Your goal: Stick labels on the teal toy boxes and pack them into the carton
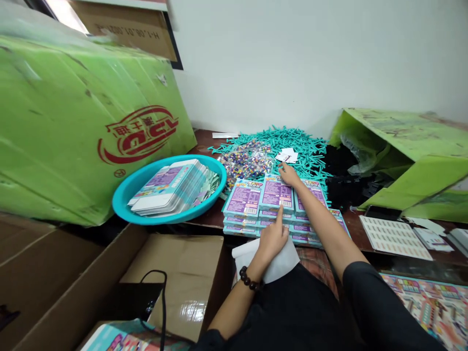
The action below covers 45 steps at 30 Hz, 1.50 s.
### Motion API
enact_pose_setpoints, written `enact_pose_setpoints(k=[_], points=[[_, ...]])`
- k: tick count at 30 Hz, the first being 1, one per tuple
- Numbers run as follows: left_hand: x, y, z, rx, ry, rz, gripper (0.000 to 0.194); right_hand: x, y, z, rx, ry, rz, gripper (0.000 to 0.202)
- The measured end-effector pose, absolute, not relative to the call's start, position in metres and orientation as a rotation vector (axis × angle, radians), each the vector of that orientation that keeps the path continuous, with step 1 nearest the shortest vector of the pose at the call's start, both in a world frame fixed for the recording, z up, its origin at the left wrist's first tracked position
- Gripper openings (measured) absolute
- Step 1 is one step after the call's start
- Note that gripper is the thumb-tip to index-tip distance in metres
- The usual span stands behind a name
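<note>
Purple boxes (276,196) — near both hands (272,240) (288,174)

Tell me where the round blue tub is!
The blue tub is left of centre in the head view, beside the left green box and just left of the bagged colourful beads.

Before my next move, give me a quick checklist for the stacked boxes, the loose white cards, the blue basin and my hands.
1. Left hand at the near edge of the middle top box: ok.
2. Right hand by its far edge: ok.
3. Top boxes level: not ok, the middle one sits higher.
4. White cards in easy reach: ok, on the turquoise sticks.
5. Cartons inside the basin: ok.
6. Boxes filled: cannot tell.
</note>
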<state>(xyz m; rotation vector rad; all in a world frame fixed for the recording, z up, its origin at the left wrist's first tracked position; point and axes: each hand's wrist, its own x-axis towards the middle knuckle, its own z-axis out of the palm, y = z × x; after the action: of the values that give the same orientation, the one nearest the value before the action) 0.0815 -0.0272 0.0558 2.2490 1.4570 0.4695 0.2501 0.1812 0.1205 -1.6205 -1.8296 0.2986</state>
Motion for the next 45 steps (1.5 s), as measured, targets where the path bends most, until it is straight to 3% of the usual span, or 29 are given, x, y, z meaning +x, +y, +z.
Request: enact_pose_setpoints(k=[7,11,24,27,33,39,42,45], points=[[0.028,-0.022,0.058,1.961,1.7,0.651,0.074,0.164,0.207,0.139,-1.516,-2.177,0.453,0.018],[0.006,-0.022,0.047,1.886,1.77,0.58,0.071,0.13,0.212,0.13,-1.657,-2.269,0.354,0.014],[0.001,-0.023,0.036,1.903,1.78,0.505,0.073,0.124,0.197,0.113,-1.836,-2.334,-0.092,0.044],[0.001,-0.023,0.035,1.911,1.778,0.515,0.073,0.123,0.196,0.118,-1.806,-2.359,-0.101,0.034],[-0.003,-0.022,0.033,1.885,1.714,0.668,0.067,0.124,0.199,0.114,-1.821,-2.465,0.102,0.03],[-0.014,-0.028,0.039,1.692,1.299,1.214,0.053,0.118,0.179,0.13,-1.779,-2.38,0.194,0.041],[-0.026,-0.038,0.056,1.444,0.966,1.533,0.031,0.123,0.132,0.143,-1.447,-2.323,0.366,0.044],[-0.031,-0.043,0.077,1.114,0.507,1.794,0.027,0.137,0.055,0.138,-0.833,-2.112,0.981,0.048]])
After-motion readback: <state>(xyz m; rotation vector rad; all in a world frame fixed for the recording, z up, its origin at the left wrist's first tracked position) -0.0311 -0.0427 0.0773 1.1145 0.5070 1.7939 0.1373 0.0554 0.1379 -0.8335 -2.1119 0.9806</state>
